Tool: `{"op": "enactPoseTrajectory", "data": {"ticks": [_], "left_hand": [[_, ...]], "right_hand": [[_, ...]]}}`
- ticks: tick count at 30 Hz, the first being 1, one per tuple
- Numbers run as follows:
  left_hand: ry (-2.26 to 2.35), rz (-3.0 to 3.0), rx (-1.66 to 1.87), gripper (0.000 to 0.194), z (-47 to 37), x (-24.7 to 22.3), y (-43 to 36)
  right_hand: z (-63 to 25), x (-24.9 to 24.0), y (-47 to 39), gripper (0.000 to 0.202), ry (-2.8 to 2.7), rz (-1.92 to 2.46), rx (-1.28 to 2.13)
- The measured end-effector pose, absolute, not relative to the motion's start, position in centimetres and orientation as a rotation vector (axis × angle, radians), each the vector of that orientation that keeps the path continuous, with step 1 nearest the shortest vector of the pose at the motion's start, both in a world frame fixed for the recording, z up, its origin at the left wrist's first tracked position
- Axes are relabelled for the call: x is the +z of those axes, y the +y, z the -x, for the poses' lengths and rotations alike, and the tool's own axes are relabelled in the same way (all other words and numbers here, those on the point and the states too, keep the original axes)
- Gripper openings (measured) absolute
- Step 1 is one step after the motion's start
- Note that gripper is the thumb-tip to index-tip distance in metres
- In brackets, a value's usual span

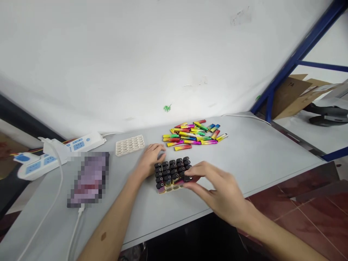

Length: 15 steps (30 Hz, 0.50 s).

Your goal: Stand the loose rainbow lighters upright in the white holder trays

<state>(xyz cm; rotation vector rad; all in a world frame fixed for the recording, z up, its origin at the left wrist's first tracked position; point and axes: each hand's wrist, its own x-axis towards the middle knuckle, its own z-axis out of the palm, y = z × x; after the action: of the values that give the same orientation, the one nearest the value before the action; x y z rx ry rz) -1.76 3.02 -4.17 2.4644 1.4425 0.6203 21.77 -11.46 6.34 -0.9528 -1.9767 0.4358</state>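
Several black-capped lighters (173, 166) stand upright in rows in a pale tray (163, 191), whose front row shows bare round slots. My right hand (217, 188) pinches a black-capped lighter (187, 178) between thumb and fingers at the tray's front right. Behind and left of the tray, my left hand (152, 157) rests near the table, its fingers curved; whether it holds anything is hidden. Farther back lies a loose pile of shiny multicoloured lighter sleeves (190, 136) in yellow, red, green, blue and pink.
A second pale tray with slots (130, 145) lies at the back left. A pixelated phone-like object (89, 179) with a white cable and a white power strip (78, 145) are on the left. Cardboard (296, 92) and a blue frame (296, 54) stand at the right.
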Motion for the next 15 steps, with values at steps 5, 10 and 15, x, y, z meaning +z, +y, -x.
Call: {"op": "enactPoseTrajectory", "data": {"ticks": [5,10,15], "left_hand": [[1.437,-2.447,0.606,0.02,1.6,-3.6,2.6],[1.432,-2.447,0.621,0.021,1.7,-3.7,2.5],[1.411,-2.458,0.619,0.021,1.8,-3.9,2.7]], "right_hand": [[-19.1,2.8,-11.3,0.012,-2.138,1.017,0.431],[-18.9,2.0,-11.3,0.011,-2.209,1.037,0.359],[-18.8,2.2,-11.4,0.012,-2.241,1.006,0.315]]}}
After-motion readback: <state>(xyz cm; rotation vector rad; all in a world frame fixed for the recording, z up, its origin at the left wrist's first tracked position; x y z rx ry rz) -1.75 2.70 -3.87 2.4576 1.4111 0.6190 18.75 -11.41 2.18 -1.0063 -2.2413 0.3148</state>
